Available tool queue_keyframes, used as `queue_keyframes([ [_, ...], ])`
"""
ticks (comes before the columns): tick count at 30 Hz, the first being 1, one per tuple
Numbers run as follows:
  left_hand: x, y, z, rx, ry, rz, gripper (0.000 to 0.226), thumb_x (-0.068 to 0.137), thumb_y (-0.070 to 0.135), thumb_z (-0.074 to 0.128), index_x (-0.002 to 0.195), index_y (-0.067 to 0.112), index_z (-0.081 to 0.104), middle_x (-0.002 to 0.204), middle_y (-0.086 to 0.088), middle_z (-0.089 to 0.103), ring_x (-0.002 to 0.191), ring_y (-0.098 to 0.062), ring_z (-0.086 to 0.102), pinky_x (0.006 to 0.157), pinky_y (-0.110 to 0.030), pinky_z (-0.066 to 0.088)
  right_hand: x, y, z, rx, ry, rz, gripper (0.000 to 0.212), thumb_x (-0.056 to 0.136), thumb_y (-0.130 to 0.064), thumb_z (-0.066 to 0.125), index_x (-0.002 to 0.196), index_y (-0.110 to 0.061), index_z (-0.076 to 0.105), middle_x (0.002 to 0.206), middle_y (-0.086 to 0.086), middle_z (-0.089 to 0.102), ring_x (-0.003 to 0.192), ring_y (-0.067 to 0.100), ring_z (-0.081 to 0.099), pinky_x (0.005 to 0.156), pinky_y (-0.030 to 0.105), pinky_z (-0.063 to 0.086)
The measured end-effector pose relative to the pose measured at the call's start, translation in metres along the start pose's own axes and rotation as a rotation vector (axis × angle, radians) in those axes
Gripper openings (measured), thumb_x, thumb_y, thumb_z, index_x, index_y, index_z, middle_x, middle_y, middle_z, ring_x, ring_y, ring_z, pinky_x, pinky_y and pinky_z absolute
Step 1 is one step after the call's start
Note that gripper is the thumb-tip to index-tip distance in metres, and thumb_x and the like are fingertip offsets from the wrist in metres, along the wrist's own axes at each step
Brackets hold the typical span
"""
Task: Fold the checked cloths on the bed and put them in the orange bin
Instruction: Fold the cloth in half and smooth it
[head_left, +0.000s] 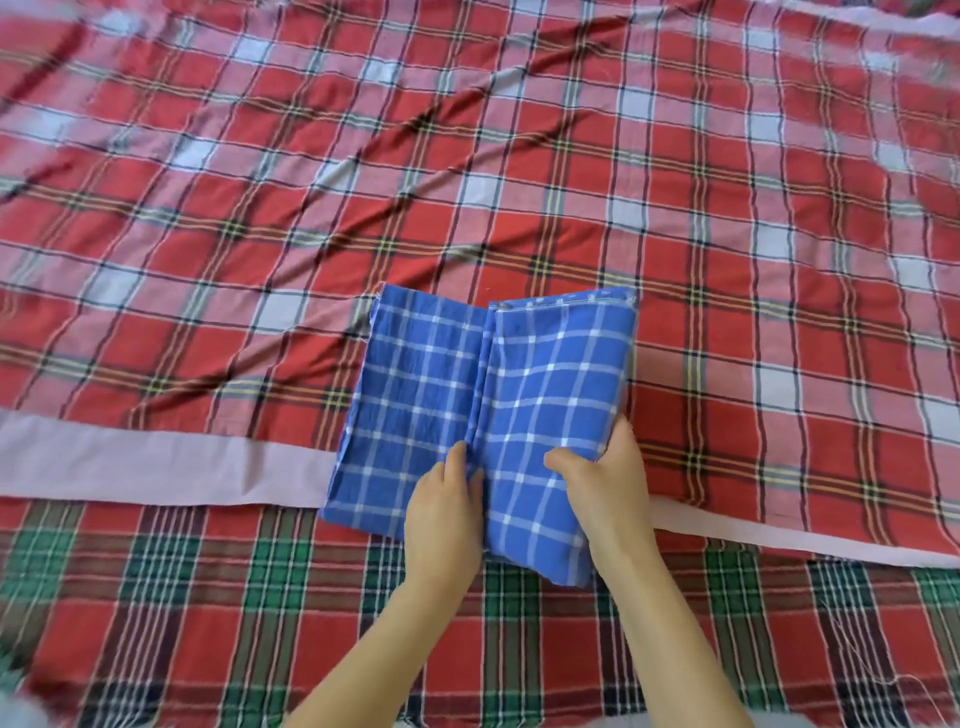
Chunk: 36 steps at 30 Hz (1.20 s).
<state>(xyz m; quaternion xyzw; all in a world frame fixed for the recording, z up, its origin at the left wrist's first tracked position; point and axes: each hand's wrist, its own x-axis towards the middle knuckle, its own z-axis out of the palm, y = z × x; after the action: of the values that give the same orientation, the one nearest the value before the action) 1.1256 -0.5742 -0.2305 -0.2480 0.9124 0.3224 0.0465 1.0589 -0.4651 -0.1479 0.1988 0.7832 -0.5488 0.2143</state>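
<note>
Cotton by the look of it, a red and green checked cloth (208, 597) lies flat on the bed nearest the person, under both forearms. Just beyond it the right hand (602, 488) has its grip on the near right edge of the blue checked cloth (431, 374), thumb on top and fingers curled under the layers. Beside that grip, to its left, the left hand (444, 512) rests on the centre crease; its fingers are hidden at the fold, so I cannot tell whether they pinch or only press. The blue cloth is folded into a thick rectangle that runs away from the grip, its right half lying over the crease. It should be light, soft and limp; layers may slide or sag if lifted by one edge, so take it at the folded sides with both hands. A pink band (156, 467) crosses level with the grip; beyond it spreads a wrinkled red checked sheet (467, 156). No orange bin is in view.
</note>
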Motion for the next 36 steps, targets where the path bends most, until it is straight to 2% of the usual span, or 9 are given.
queue_keyframes([
  [3,-0.010,-0.020,-0.028,-0.113,0.108,0.016,0.024,0.093,0.010,0.049,0.112,0.013,0.063,0.102,-0.003,0.063,0.094,-0.024,0.059,0.072,-0.030,0.040,-0.022,-0.032,0.036,-0.344,0.031,-0.215,0.053,0.076,-0.022,0.064,0.124,-0.025,0.042,0.099,-0.007,0.061,0.084,0.019,0.062,0.072,0.037,0.050],
  [7,-0.022,-0.047,-0.076,-1.010,0.077,-0.493,0.036,0.089,-0.013,0.039,0.107,0.010,0.061,0.064,0.006,0.064,0.058,-0.010,0.059,0.064,-0.039,0.053,-0.033,-0.043,0.126,-0.725,-0.202,-0.417,0.083,0.089,-0.049,0.052,0.151,-0.022,0.005,0.140,0.007,0.039,0.117,0.029,0.050,0.084,0.039,0.045],
  [9,-0.023,-0.068,-0.079,-1.432,0.004,-0.637,0.050,0.071,-0.009,0.054,0.119,0.003,0.050,0.062,-0.006,0.060,0.050,-0.017,0.056,0.048,-0.029,0.049,-0.035,-0.031,0.163,-0.986,-0.342,-0.471,0.074,0.093,-0.048,0.047,0.151,-0.021,0.008,0.146,0.013,0.031,0.127,0.035,0.037,0.099,0.046,0.036],
  [12,-0.019,-0.081,-0.074,-1.390,-0.112,-0.771,0.058,0.062,0.015,0.067,0.118,0.005,0.053,0.070,-0.008,0.058,0.054,-0.020,0.051,0.048,-0.028,0.040,-0.035,-0.003,0.172,-1.129,-0.234,-0.646,0.057,0.092,-0.038,0.053,0.143,-0.020,0.034,0.133,0.012,0.047,0.122,0.035,0.042,0.100,0.050,0.032],
  [16,-0.008,-0.071,-0.056,-1.266,0.134,-0.857,0.013,0.095,0.023,0.054,0.100,0.011,0.057,0.062,0.001,0.065,0.049,-0.009,0.059,0.048,-0.023,0.046,-0.019,0.015,0.132,-0.894,0.185,-0.575,0.058,0.080,-0.036,0.068,0.131,-0.016,0.049,0.115,0.010,0.058,0.100,0.033,0.057,0.078,0.043,0.048],
  [21,-0.004,-0.070,-0.037,-1.179,0.236,-0.909,0.032,0.096,0.027,0.050,0.123,0.010,0.047,0.116,-0.014,0.061,0.097,-0.031,0.062,0.084,-0.045,0.053,0.017,0.025,0.118,-0.275,-0.160,-0.024,0.056,0.079,-0.035,0.071,0.125,-0.019,0.045,0.123,0.000,0.059,0.104,0.025,0.060,0.090,0.042,0.050],
  [26,-0.036,-0.087,-0.062,-1.230,0.196,-0.925,0.011,0.095,0.016,0.051,0.102,0.009,0.056,0.084,-0.009,0.060,0.067,-0.017,0.064,0.056,-0.027,0.049,-0.021,0.054,0.123,-0.051,-0.159,0.104,0.040,0.072,-0.018,0.075,0.104,-0.017,0.051,0.105,0.002,0.063,0.092,0.024,0.064,0.081,0.046,0.055],
  [29,-0.073,-0.123,-0.076,-1.194,0.155,-0.940,0.035,0.089,0.032,0.062,0.110,0.006,0.052,0.078,-0.007,0.055,0.058,-0.014,0.055,0.052,-0.026,0.045,-0.079,0.099,0.103,0.127,-0.108,0.235,0.041,0.073,-0.006,0.074,0.109,-0.014,0.056,0.104,0.002,0.066,0.093,0.023,0.065,0.083,0.045,0.054],
  [36,-0.165,-0.151,-0.058,-0.908,0.104,-1.083,0.079,0.078,0.065,0.058,0.124,0.002,0.047,0.121,-0.012,0.057,0.106,-0.034,0.059,0.090,-0.051,0.050,-0.199,0.185,0.106,0.363,0.057,0.505,0.046,0.073,0.000,0.076,0.113,-0.009,0.056,0.109,0.008,0.066,0.097,0.026,0.064,0.086,0.041,0.051],
])
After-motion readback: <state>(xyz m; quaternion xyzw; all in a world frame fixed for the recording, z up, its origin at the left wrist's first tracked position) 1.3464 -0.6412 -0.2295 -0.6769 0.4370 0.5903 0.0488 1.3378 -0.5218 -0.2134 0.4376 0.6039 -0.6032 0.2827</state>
